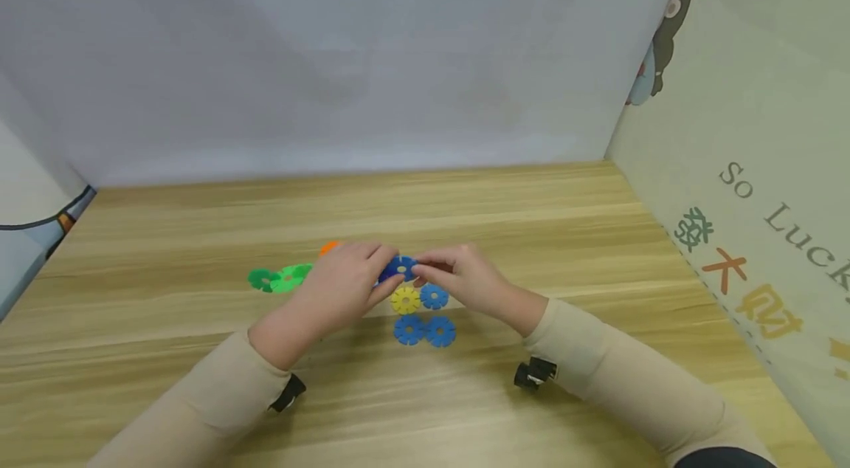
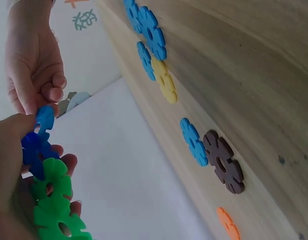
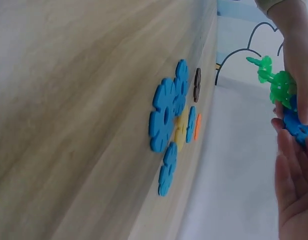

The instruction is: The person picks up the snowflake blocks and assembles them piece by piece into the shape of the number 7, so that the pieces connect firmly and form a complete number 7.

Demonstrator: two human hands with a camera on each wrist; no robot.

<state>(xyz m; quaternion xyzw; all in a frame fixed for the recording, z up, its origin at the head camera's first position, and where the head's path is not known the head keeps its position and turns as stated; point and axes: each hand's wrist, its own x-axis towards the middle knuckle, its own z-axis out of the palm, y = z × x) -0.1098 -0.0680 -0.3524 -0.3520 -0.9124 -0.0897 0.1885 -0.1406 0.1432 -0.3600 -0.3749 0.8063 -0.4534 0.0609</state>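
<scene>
My left hand (image 1: 339,283) grips a chain of joined plastic snowflake discs and covers its middle in the head view. Green discs (image 1: 302,274) stick out to the left of that hand. At the chain's other end is a blue disc (image 1: 390,271), which my right hand (image 1: 474,280) pinches at its right edge between thumb and fingers. The left wrist view shows the green discs (image 2: 47,212), a dark blue disc (image 2: 31,145) and a lighter blue disc (image 2: 45,117) in a row. The chain is held above the table. How the blue discs meet is partly hidden by fingers.
On the wooden table (image 1: 199,224) lie a yellow disc (image 1: 398,300) and several loose blue discs (image 1: 435,287) below the hands. An orange disc (image 1: 328,247) lies behind the left hand. A brown disc (image 2: 214,147) shows in the left wrist view. A pale wall (image 1: 332,69) stands behind.
</scene>
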